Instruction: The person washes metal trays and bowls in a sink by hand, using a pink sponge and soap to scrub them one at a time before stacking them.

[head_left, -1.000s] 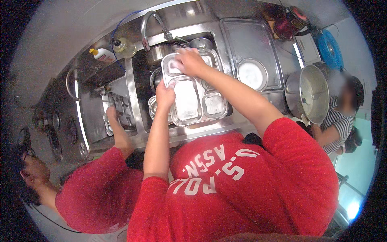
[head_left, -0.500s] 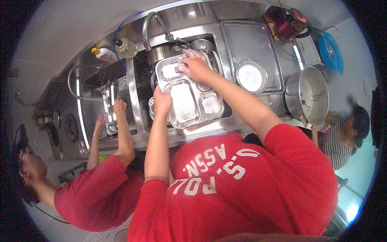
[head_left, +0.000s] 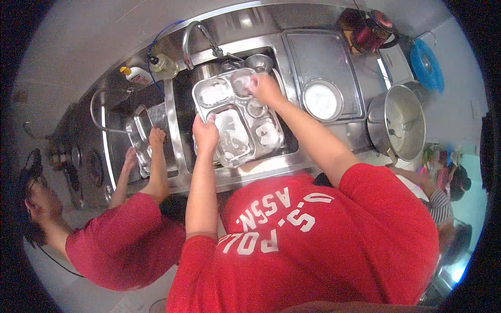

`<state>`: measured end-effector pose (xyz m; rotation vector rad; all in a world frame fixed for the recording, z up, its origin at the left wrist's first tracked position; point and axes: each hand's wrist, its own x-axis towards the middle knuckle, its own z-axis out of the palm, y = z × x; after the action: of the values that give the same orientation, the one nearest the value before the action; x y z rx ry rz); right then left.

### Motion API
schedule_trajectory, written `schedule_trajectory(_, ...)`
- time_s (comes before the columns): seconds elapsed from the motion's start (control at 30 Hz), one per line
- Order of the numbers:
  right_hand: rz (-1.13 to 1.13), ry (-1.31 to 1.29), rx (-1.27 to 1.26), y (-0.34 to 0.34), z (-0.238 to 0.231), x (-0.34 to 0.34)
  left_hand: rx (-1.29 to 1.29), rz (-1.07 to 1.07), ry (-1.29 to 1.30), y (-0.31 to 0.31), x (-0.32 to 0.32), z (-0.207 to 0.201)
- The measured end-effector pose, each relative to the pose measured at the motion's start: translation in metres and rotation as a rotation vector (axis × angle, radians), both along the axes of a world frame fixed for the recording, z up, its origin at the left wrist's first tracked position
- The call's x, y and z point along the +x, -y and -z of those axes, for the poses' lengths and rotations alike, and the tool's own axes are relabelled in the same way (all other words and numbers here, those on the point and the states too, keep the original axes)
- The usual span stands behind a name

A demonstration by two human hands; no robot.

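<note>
Desk (head_left: 323,57): steel, running along the wall, with two sink basins set into it; your basin (head_left: 182,104) is the right one, under the curved tap (head_left: 195,34)
Pot (head_left: 396,122): a big steel one stands on the desk at your right, well apart from your hands
Tray (head_left: 237,122): the compartment tray is tilted over your basin, wet and soapy, near edge toward you
Left hand (head_left: 205,133): your grip is closed on the tray's left rim, fingers curled over the edge, carrying its weight
Right hand (head_left: 263,88): pressed into a far compartment of the tray, fingers bent; whether it holds a sponge or cloth you cannot tell from here
Co-worker's hands (head_left: 155,138): another person in red works in the left basin on a second tray (head_left: 138,133), just beside yours
Round dish (head_left: 322,99): white inside, lying on the drainboard near your right elbow
Risk: the tray is slick and held by one rim only, so a hard push from your right hand could twist it out of your left grip and drop it into the basin; a wide swing of your right elbow could knock the dish
Packages: a clear bottle (head_left: 163,65) and a yellow-capped bottle (head_left: 133,74) stand by the wall left of the tap; a blue round thing (head_left: 427,65) sits at the far right
</note>
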<state>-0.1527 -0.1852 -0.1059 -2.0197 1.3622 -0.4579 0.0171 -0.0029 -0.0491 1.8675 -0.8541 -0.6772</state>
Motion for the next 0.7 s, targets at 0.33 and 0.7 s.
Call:
schedule_trajectory(0.33, -0.060, 0.103, -0.218, 0.012, 0.004, 0.021, 0.101, -0.106, -0.050, -0.014, -0.010, 0.013)
schedule_trajectory(0.7, 0.115, 0.573, 0.392, 0.021, -0.058, -0.075, -0.085, -0.481, -1.006, -0.072, 0.110, 0.074)
